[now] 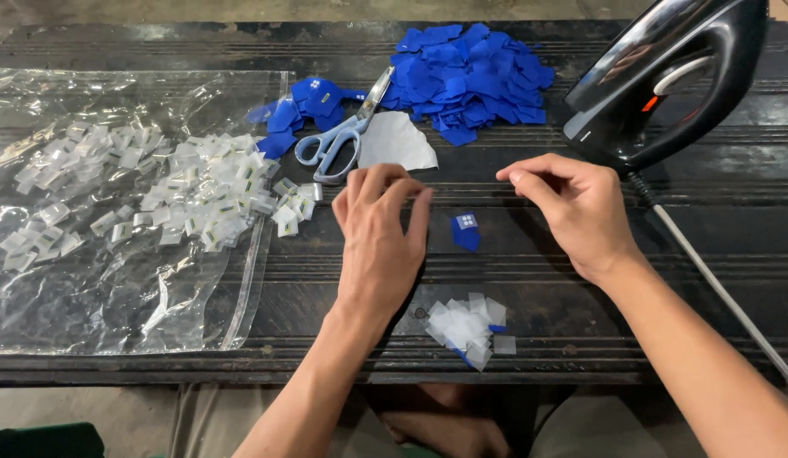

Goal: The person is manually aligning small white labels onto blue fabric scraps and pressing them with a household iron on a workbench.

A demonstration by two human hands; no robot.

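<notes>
Bare left hand [378, 242], bare right hand [572, 208] (no sleeves), khaki trousers [199, 420]

One iron [665, 76], one pair of scissors [339, 136], two hands [377, 237], one plastic bag [114, 280]

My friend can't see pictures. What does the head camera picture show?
Two bare hands hover over a dark wooden table, the left hand and right hand on either side of a small blue fabric piece. Behind lie scissors, a pile of blue pieces, a black iron, and white labels on clear plastic.
</notes>
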